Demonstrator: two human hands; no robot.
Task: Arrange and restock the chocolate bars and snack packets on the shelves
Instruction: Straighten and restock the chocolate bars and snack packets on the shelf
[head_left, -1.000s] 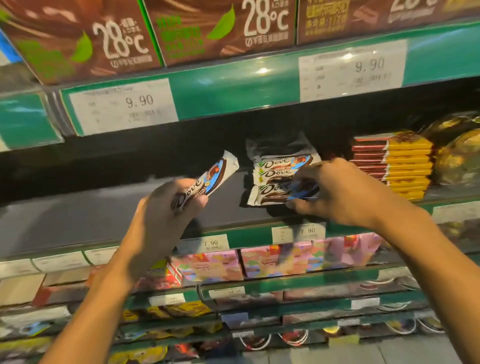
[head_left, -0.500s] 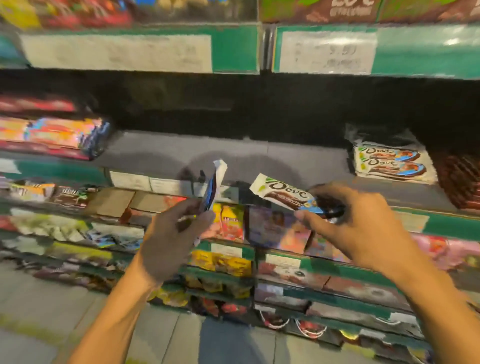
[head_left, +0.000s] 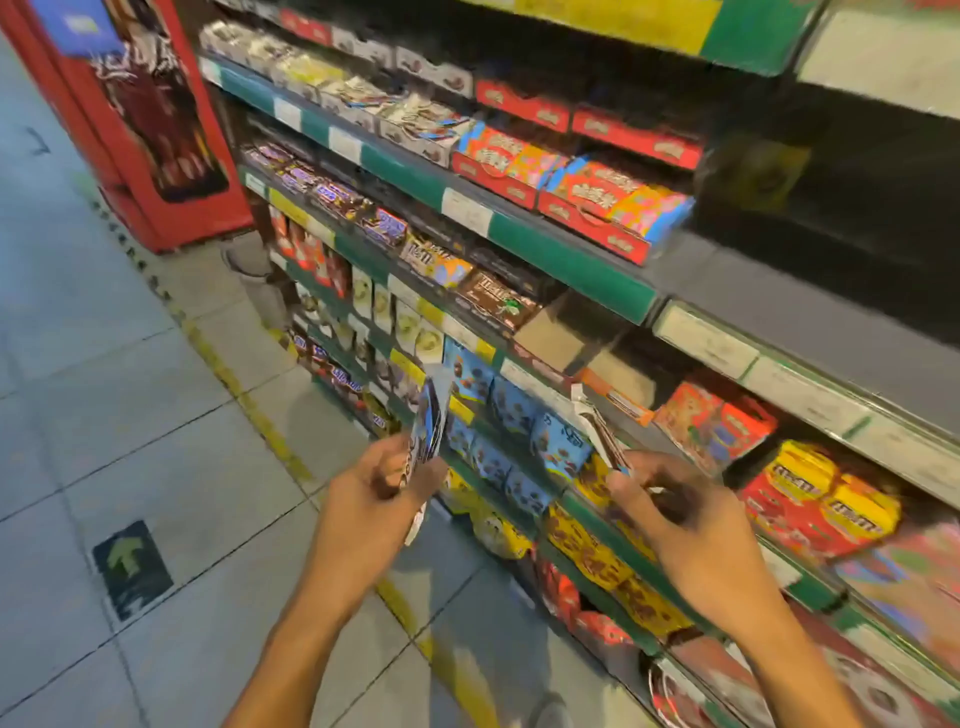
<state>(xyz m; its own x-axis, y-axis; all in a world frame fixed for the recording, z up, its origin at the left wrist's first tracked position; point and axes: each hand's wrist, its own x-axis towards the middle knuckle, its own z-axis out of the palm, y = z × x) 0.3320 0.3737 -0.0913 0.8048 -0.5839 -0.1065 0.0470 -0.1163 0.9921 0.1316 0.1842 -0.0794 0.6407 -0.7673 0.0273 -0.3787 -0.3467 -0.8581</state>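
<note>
Head view: chocolate bars (head_left: 427, 434) rise above each hand's grip.

A red drinks cooler (head_left: 156, 130) stood at the far end of the aisle. The grey tiled floor (head_left: 104, 415) carried a yellow line (head_left: 249, 405) and a green arrow sticker (head_left: 131, 569).

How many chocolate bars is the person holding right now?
2: one chocolate bar gripped in the left hand, another bar pinched in the right hand. More could be hidden behind the fingers.
</note>
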